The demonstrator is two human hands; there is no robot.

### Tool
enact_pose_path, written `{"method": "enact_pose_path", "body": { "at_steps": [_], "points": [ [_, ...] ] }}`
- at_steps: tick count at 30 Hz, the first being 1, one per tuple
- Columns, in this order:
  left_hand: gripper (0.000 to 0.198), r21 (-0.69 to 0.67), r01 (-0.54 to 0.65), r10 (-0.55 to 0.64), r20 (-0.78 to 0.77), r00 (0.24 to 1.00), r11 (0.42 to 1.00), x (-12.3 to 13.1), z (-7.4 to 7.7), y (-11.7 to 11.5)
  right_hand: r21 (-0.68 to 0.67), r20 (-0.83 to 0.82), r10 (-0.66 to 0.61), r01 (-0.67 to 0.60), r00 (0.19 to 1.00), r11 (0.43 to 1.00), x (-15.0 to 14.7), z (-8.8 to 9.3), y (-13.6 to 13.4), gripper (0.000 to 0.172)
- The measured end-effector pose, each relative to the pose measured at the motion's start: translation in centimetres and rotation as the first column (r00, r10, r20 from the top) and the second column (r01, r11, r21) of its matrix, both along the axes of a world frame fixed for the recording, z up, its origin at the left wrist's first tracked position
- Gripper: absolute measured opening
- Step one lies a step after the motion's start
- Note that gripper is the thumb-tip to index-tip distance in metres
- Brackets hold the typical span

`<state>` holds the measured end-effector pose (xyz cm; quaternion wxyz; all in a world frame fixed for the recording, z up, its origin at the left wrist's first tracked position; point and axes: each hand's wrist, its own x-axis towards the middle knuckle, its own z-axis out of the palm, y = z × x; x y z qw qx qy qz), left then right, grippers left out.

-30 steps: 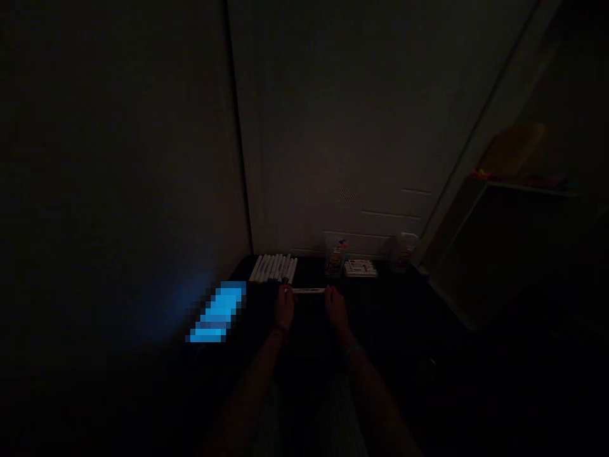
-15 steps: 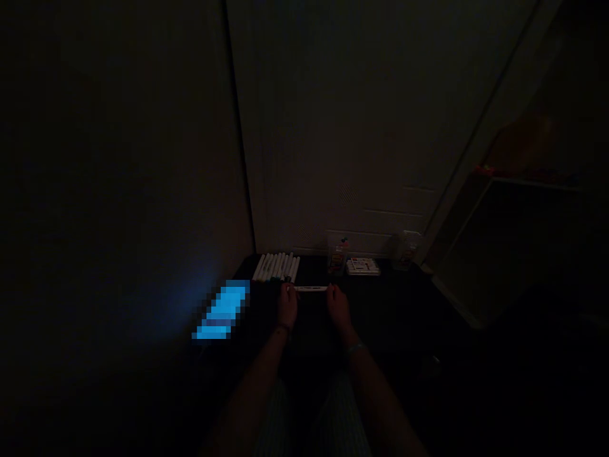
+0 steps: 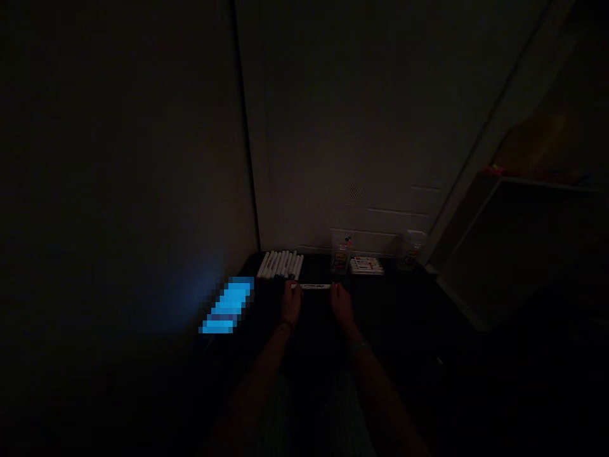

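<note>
A slim white marker (image 3: 316, 286) with dark print lies level between my two hands over the dark table. My left hand (image 3: 291, 303) is closed around its left end. At the other end, the fingers of my right hand (image 3: 341, 303) pinch the marker. Just beyond my left hand, several white markers (image 3: 280, 264) lie side by side in a slanted row. The dim light hides the finer detail of my fingers.
A glowing blurred screen (image 3: 227, 306) lies left of my hands. Along the wall stand a clear container (image 3: 341, 257) with small items, a flat pack of white markers (image 3: 366, 266) and another clear container (image 3: 412, 251). A dark shelf or cabinet (image 3: 528, 241) is at the right.
The whole view has shifted slightly, so everything appears a little farther right. Both hands keep hold of the marker in nearly the same pose.
</note>
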<state>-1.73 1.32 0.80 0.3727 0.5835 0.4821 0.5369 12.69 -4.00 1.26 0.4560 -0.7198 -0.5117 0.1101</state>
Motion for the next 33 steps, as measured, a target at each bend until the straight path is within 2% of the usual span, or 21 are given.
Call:
{"method": "enact_pose_path", "body": {
  "at_steps": [4,11,17,27,33],
  "points": [
    [0.016,-0.002,0.033,-0.033,0.001,0.999,0.999,-0.03,-0.11,0.12,0.010,0.027,-0.017,0.017,0.999,1.000,0.09,-0.22,0.11,0.039],
    [0.014,0.035,0.016,-0.017,0.033,0.999,0.999,0.07,0.07,-0.01,-0.015,0.017,-0.017,0.018,1.000,1.000,0.16,-0.53,0.41,0.038],
    [0.018,-0.007,0.009,-0.009,0.045,0.999,1.000,0.04,0.10,-0.04,-0.060,-0.001,0.012,-0.013,1.000,0.998,0.07,-0.13,0.24,0.038],
    [0.021,-0.038,0.016,-0.012,0.101,0.995,0.999,0.06,-0.03,-0.13,-0.167,0.120,0.070,-0.049,0.990,0.985,0.40,0.15,-0.07,0.040],
    [0.019,-0.004,-0.015,0.015,0.065,0.998,1.000,0.09,-0.45,0.26,-0.196,0.279,0.118,-0.063,0.953,0.979,0.76,-0.29,0.17,0.028]
  ]
}}
